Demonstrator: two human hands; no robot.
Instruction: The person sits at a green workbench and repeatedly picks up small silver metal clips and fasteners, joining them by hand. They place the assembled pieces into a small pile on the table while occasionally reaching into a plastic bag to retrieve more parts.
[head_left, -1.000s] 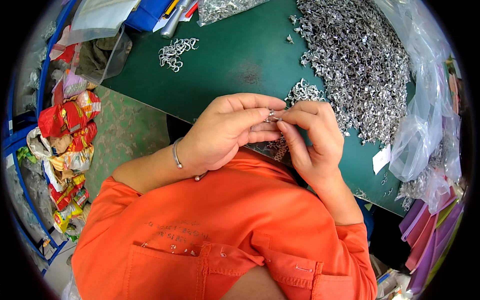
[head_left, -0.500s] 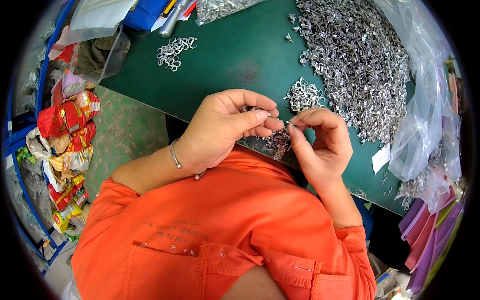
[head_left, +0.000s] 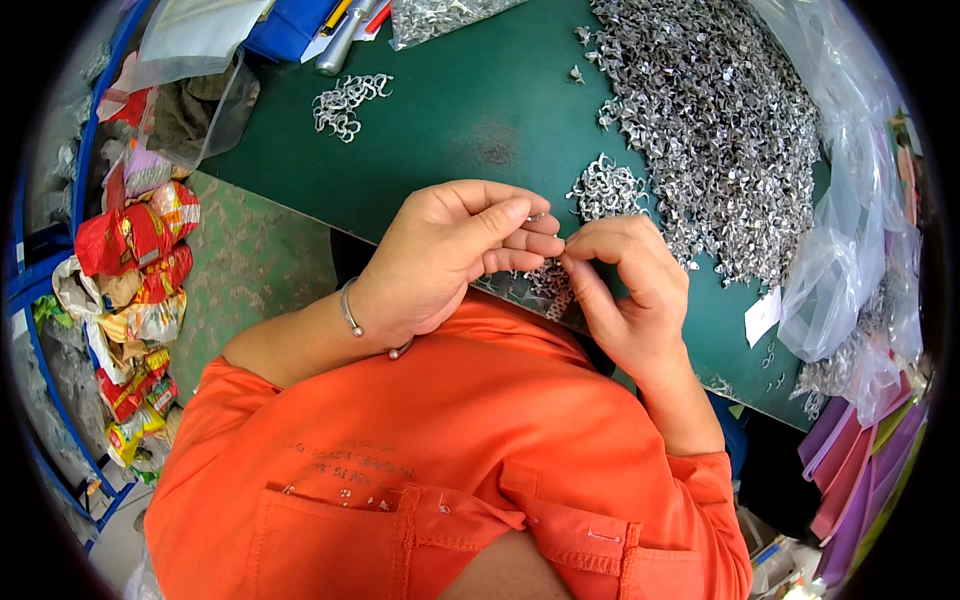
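Observation:
Over the table's front edge, my left hand (head_left: 445,240) is closed, its thumb and forefinger pinching a small silver metal piece (head_left: 536,217). Its other fingers curl toward my right hand (head_left: 632,285), which is closed too, thumb and forefinger pressed together at the left fingertips. Whatever sits in that right pinch is hidden. Just beyond the right hand lies a small heap of curved silver pieces (head_left: 608,190). More small metal parts (head_left: 550,285) show below the hands, partly covered by them.
A large pile of small grey metal parts (head_left: 715,130) covers the green table's (head_left: 430,130) right side. Curved silver pieces (head_left: 350,103) lie far left, near a screwdriver-like tool (head_left: 345,40) and a clear plastic box (head_left: 225,110). Clear plastic bags (head_left: 840,230) line the right edge.
My right hand has moved slightly left, up to the left fingertips. The small metal piece that showed in its pinch is now out of sight. My left hand has barely shifted.

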